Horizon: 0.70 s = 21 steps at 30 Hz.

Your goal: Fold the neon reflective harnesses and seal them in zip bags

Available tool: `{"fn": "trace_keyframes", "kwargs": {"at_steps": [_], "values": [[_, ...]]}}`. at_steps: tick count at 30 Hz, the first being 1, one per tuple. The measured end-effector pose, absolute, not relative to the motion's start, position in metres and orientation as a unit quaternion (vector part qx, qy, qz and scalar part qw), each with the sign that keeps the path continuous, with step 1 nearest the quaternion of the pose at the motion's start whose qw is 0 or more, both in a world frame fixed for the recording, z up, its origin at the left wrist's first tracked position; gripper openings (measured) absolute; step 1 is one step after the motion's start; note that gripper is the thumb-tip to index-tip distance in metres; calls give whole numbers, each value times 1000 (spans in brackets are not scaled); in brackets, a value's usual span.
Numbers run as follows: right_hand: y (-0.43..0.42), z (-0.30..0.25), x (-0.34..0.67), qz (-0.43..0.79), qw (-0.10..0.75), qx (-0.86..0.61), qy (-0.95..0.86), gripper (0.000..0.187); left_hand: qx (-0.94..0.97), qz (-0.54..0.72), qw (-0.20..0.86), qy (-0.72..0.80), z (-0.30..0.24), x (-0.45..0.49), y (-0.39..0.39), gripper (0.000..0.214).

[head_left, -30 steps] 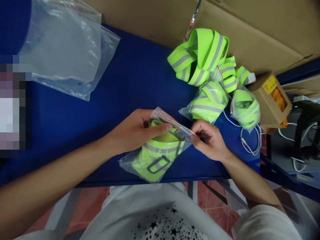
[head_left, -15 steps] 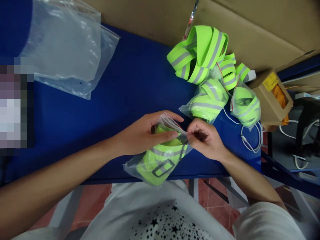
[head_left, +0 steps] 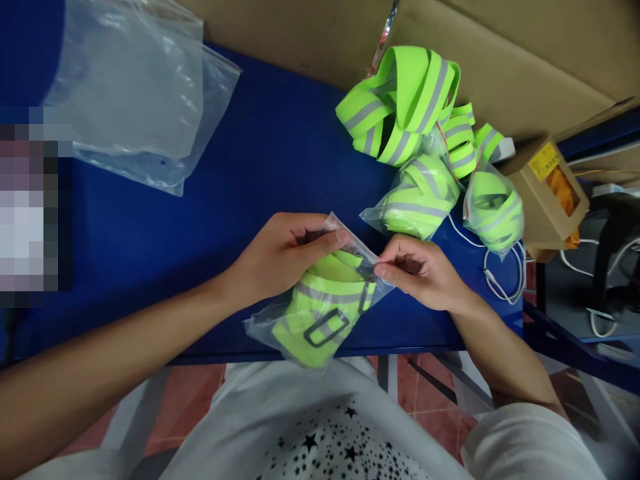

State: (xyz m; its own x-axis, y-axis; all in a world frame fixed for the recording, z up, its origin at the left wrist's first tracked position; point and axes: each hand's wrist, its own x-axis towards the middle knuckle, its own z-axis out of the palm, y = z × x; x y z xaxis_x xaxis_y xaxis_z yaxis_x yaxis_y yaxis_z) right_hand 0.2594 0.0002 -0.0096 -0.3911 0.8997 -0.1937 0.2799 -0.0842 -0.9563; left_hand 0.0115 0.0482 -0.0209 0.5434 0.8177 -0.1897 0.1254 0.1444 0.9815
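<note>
A clear zip-lock bag point(head_left: 263, 327) lies at the front edge of the blue table, its lower end jutting over. Inside it is a coiled neon-yellow reflective strap point(head_left: 323, 290) with a grey stripe and a black buckle point(head_left: 327, 328). My left hand point(head_left: 283, 257) pinches the bag's top edge near its left corner, thumb in front. At the right corner of that edge, my right hand point(head_left: 417, 270) grips the plastic between thumb and forefinger. The bag's mouth runs taut between both hands.
Bagged straps point(head_left: 417, 200) and a loose strap pile point(head_left: 400, 100) lie at the back right. Beside them are a white cable point(head_left: 503, 293) and a small cardboard box point(head_left: 535, 193). Flat clear bags point(head_left: 135, 87) rest at the back left. A large cardboard box point(head_left: 290, 40) borders the back.
My left hand has shifted left and slightly up along the bag's top edge, leaving its mouth flatter and straighter. My right hand keeps its pinch at the right corner.
</note>
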Motion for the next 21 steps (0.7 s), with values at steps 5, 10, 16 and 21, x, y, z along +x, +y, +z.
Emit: {"fn": "trace_keyframes", "kwargs": {"at_steps": [5,10,16,21], "values": [[-1,-10,262,520,266,-461,-668,12,599,247,665,372,-20,12,47,28],[1,-10,262,546,253,-467,-649,11,620,234,669,337,-20,10,46,29],[-1,-12,259,597,280,-493,-567,18,670,238,629,315,-22,9,51,31],[-3,-11,256,539,294,-503,-608,21,635,256,642,345,-24,11,50,23]]}}
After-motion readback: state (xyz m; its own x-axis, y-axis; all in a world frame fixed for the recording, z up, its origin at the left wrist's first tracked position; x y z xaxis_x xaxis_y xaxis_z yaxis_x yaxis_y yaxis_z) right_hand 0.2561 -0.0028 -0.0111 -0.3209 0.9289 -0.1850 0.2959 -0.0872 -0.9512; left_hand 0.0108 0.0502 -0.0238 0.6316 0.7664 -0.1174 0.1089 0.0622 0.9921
